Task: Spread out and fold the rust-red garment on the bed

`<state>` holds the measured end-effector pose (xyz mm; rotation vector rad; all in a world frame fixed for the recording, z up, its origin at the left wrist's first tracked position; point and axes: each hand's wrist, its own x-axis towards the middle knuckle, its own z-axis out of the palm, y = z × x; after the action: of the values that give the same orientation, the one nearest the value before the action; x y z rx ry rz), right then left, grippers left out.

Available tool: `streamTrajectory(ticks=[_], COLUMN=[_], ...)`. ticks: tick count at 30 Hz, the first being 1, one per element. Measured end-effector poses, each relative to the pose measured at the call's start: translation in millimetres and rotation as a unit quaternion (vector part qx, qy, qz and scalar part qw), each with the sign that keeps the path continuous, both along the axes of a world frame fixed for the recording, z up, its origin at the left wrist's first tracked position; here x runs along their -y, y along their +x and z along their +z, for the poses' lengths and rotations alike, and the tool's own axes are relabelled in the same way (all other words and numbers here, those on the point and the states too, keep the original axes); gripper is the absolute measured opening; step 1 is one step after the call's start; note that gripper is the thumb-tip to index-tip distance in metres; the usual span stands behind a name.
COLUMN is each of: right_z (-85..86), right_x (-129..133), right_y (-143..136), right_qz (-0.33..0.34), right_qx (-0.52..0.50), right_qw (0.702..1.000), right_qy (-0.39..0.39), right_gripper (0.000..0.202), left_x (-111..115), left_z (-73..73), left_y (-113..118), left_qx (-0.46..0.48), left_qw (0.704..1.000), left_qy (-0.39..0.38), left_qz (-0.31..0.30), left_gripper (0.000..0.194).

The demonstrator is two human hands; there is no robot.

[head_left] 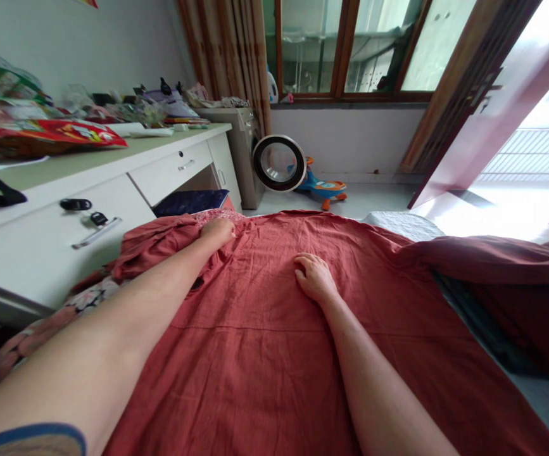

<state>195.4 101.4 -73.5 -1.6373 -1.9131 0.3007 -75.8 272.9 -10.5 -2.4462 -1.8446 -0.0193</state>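
A large red garment [265, 304] lies spread out in front of me, with wrinkles across its upper part. Its left portion is bunched beside my left forearm, and a long red fold stretches out to the right. My left hand [218, 233] is closed on the red cloth near the upper left edge, next to a patterned pinkish-red fabric [212, 216]. Resting on the middle of the red garment is my right hand [316, 277], its fingers slightly bent and apart, palm down, holding nothing.
A white cabinet [107, 209] with drawers runs along the left, its top covered with packages. Beyond stands a washing machine [242, 145] with its round door open. A blue and orange ride-on toy [324, 187] is on the floor. Pale bedding [400, 223] shows behind the red cloth.
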Motion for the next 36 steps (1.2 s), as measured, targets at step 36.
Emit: streamTrajectory(ticks=[36], right_z=[2.6], right_x=[1.1], right_y=[-1.0], right_qz=[-0.002], right_qx=[-0.001], right_qw=[1.0], right_qy=[-0.002], right_gripper=[0.028], left_x=[-3.4], left_z=[17.3], left_y=[-15.2], left_qx=[0.079], left_qw=[0.994], left_qy=[0.023], left_qz=[0.078], left_gripper=[0.024])
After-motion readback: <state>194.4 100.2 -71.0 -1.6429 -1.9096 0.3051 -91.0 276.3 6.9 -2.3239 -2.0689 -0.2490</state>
